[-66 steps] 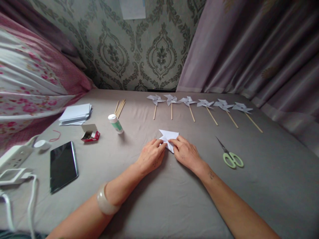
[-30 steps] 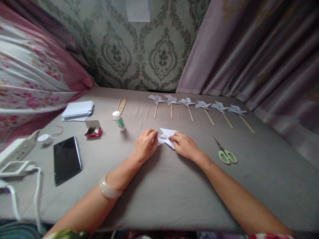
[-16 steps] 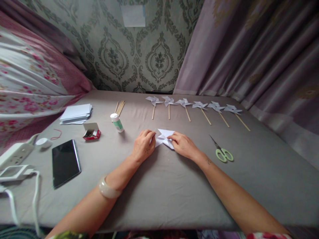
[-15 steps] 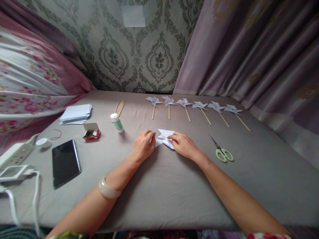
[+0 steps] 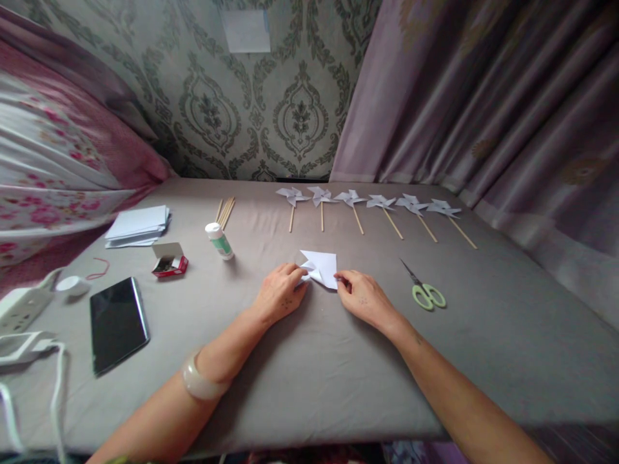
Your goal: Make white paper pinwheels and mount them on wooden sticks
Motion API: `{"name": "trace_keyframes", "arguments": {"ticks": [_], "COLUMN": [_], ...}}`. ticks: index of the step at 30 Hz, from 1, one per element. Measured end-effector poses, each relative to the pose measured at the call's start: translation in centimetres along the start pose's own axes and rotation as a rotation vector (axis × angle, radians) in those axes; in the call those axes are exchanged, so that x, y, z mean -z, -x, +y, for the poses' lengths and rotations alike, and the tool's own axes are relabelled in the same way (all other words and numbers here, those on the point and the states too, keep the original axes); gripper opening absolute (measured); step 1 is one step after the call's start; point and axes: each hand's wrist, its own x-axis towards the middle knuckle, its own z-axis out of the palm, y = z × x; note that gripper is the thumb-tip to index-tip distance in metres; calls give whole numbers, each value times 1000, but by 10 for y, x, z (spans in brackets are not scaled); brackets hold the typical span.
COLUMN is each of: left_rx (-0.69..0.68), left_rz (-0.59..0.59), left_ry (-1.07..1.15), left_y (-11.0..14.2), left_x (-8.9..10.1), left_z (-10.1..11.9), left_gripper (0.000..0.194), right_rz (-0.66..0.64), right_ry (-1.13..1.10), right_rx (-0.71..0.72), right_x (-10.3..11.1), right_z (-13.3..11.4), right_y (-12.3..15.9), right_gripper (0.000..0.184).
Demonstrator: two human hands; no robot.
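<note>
A partly folded white paper pinwheel (image 5: 325, 263) lies on the grey cloth between my hands. My left hand (image 5: 285, 289) is closed on its left side, where a flap curls in toward the middle. At the paper's right edge, my right hand (image 5: 360, 291) pinches the lower corner between thumb and fingers. The right part of the sheet looks flat. Several finished paper pinwheels (image 5: 349, 198) on wooden sticks lie in a row behind. To the right of my right hand are green-handled scissors (image 5: 425, 293).
At the left are a glue bottle (image 5: 220, 241), wooden sticks (image 5: 225, 212), an open red box (image 5: 170, 263), a stack of white paper (image 5: 138, 225), a phone (image 5: 120, 325), a white cap (image 5: 73, 285), red string (image 5: 100, 267) and a power strip (image 5: 24, 306) with cables.
My right hand has moved from the paper's centre out to its right corner, and the flap there has opened flat. My left hand stays on the left side. The view has shifted slightly.
</note>
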Motion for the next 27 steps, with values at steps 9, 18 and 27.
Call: {"name": "trace_keyframes", "arguments": {"ticks": [9,18,27], "left_rx": [25,53,236], "left_rz": [21,175,300], "left_ry": [-32,67,212], "left_y": [-1,-2,-6], "left_x": [-2,-5,3], "left_z": [-14,-25,-33], "left_gripper": [26,26,20], "right_rz": [-60,-101,-180], "right_ry": [-41,-57,-116], "right_rx": [27,137,310], "right_x": [-7,-18,-4], "right_z": [-30,-64,-84], "right_y": [10,6,11], "right_gripper": [29,28,25]}}
